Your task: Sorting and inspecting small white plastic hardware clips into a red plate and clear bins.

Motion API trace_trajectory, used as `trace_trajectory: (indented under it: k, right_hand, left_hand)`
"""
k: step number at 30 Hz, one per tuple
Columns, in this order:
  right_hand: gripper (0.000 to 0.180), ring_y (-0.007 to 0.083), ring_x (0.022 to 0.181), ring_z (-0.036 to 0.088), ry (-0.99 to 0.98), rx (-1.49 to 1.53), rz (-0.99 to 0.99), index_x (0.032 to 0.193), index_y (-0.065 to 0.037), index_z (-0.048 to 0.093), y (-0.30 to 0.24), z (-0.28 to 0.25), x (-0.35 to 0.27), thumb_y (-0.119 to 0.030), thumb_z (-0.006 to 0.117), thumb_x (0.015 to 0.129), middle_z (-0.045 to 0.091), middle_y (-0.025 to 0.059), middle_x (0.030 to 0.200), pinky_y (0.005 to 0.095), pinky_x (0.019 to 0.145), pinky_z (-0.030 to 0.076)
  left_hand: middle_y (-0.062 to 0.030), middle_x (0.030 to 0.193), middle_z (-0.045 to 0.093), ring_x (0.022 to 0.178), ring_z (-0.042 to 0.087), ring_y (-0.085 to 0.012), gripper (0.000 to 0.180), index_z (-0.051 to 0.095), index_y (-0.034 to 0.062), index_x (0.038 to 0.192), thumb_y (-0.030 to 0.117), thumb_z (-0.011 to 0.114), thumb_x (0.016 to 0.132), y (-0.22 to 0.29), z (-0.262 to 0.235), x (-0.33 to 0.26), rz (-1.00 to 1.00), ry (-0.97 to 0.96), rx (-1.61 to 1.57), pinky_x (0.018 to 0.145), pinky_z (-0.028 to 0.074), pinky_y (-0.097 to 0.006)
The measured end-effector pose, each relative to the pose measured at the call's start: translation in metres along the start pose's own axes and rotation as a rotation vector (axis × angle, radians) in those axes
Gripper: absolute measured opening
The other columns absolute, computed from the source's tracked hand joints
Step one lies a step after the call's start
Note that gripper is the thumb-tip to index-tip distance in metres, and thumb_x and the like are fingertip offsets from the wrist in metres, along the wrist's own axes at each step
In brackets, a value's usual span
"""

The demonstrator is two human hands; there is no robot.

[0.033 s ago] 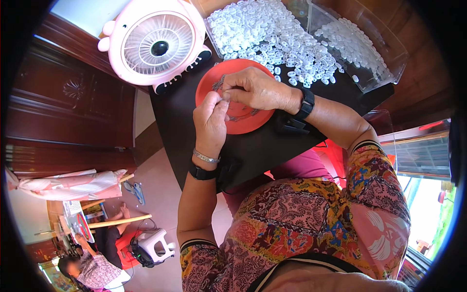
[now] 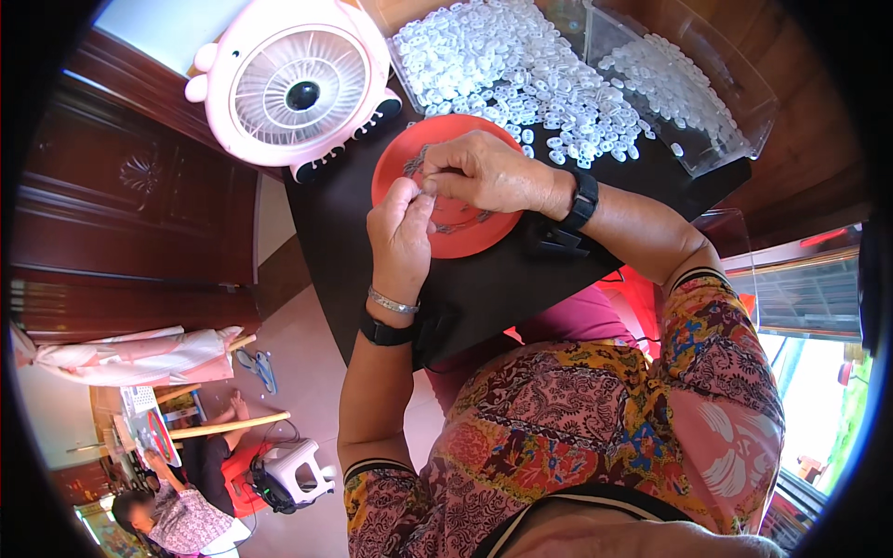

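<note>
Over a round red plate (image 2: 470,247) on the dark table (image 2: 330,232), my two hands meet fingertip to fingertip. My left hand (image 2: 400,237) is closed in a pinch, thumb and forefinger pressed together. Against it, my right hand (image 2: 488,175) pinches too, its knuckles bent above the plate. Something tiny may sit between the fingertips, but it is too small and covered to make out. Small grey metal-looking pieces (image 2: 415,162) lie on the plate, partly hidden by my hands. Just beyond the plate spreads a large heap of small whitish oval plastic pieces with holes (image 2: 493,60).
A pink animal-shaped fan (image 2: 302,96) stands at the far left of the table. At the far right, a clear plastic bin (image 2: 758,116) lies tipped with more white pieces inside. Across the floor at lower left, another person (image 2: 191,521) sits near a white stool (image 2: 307,465).
</note>
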State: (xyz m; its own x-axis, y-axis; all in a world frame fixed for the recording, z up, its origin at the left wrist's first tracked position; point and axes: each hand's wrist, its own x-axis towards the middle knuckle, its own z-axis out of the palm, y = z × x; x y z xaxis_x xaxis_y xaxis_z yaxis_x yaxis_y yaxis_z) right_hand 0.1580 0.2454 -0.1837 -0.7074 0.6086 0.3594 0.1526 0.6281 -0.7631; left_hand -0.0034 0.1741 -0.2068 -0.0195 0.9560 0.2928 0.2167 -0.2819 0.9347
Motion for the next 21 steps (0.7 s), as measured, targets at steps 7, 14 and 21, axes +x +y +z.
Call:
trace_trajectory:
  k: [7, 14, 21]
  right_hand:
    - [0.021, 0.0289, 0.063, 0.059, 0.029, 0.01, 0.012, 0.081, -0.003, 0.063, 0.012, -0.006, 0.003, -0.023, 0.062, 0.086, 0.061, 0.0148, 0.069, 0.0365, 0.061, 0.046]
    - [0.017, 0.032, 0.071, 0.062, 0.381, -0.578, 0.105, 0.086, -0.006, 0.067, 0.054, -0.065, 0.012, -0.022, 0.059, 0.084, 0.065, 0.0128, 0.078, 0.0368, 0.065, 0.049]
    - [0.022, 0.0325, 0.079, 0.063, 0.07, -0.877, 0.324, 0.085, -0.01, 0.068, 0.092, -0.065, 0.012, -0.028, 0.055, 0.082, 0.067, 0.0116, 0.081, 0.0429, 0.07, 0.05]
  left_hand:
    - [0.0002, 0.064, 0.048, 0.056, 0.046, -0.0066, 0.016, 0.049, 0.002, 0.074, 0.01, 0.052, 0.087, -0.003, -0.006, 0.005, -0.126, -0.068, -0.029, 0.052, 0.042, -0.023]
    - [-0.0003, 0.061, 0.049, 0.056, 0.047, -0.0081, 0.014, 0.052, 0.0024, 0.073, 0.01, 0.052, 0.086, -0.005, -0.011, 0.007, -0.206, -0.054, -0.183, 0.054, 0.041, -0.023]
    - [-0.0008, 0.061, 0.05, 0.055, 0.049, -0.0088, 0.014, 0.053, 0.0027, 0.074, 0.011, 0.051, 0.086, -0.004, -0.01, 0.006, -0.221, -0.058, -0.181, 0.054, 0.04, -0.023]
